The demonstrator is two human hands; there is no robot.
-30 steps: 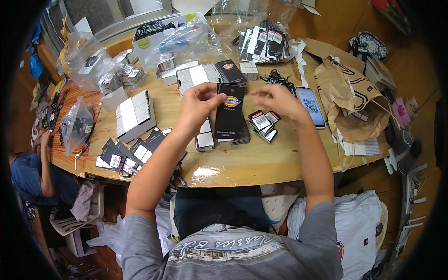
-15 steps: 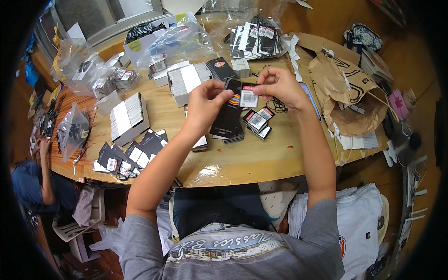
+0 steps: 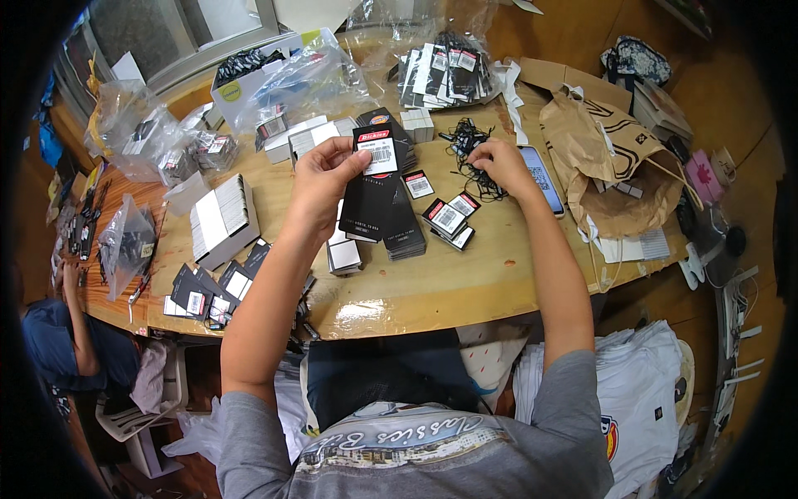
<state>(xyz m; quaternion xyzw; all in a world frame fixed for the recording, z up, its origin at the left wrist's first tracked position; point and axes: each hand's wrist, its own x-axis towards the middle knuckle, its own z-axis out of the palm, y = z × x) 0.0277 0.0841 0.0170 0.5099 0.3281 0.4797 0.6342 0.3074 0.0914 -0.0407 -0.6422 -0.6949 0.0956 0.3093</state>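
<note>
Away from the black card [image 3: 367,212], the right hand [image 3: 504,169] has moved to the black cords [image 3: 467,143], while the left hand [image 3: 322,179] has shifted with the card toward the left. Half a second ago, the right hand was holding the small barcode tag [image 3: 380,155] beside this card; now the tag lies on the card's upper part.

The left hand pinches both, one card and one tag, between thumb and fingers, above the bench [image 3: 465,299]. The right hand has its fingers bent close together at the cords; I cannot tell if it grips one.

On the bench I count one loose tag [image 3: 417,185], one small tag heap [image 3: 449,220] with at least three tags, one card stack [image 3: 406,243], one phone [image 3: 544,191] and one paper bag [image 3: 573,154].
</note>
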